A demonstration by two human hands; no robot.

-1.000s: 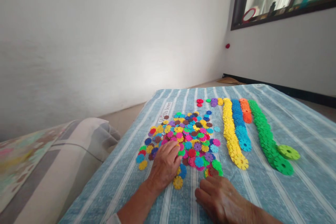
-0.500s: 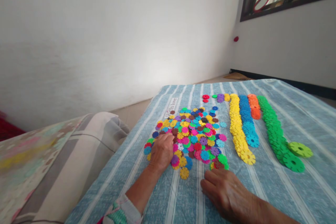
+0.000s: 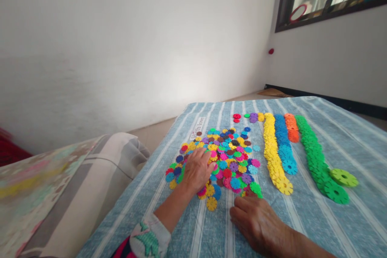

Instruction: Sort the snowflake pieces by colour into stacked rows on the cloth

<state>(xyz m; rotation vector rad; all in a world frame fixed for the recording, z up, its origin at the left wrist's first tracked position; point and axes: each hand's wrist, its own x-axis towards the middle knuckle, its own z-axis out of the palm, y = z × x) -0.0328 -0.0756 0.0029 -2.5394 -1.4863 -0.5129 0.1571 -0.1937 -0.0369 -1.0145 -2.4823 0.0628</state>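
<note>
A mixed pile of flower-shaped plastic discs (image 3: 234, 167) in many colours lies on a blue striped cloth (image 3: 181, 225). My left hand (image 3: 196, 169) rests over the left part of the pile, palm down, its thumb apart from the fingers and nothing visibly held. Close to the pile's near right edge, my right hand (image 3: 256, 219) is closed with the fingers curled under. Whatever it may hold is hidden. Just beyond its knuckles lie a brown disc and a green disc (image 3: 255, 188).
Right of the pile run overlapping rows of yellow discs (image 3: 270, 145), blue discs (image 3: 281, 135), orange discs (image 3: 292, 123) and green discs (image 3: 311, 149). A lime disc (image 3: 344, 177) lies beside the green row. Small red discs (image 3: 237, 116) sit at the back. A padded cover (image 3: 115, 169) is at left.
My left hand has moved right across the pile and its thumb now stands apart from its fingers. My right hand stays nearly still. The view has tilted up slightly.
</note>
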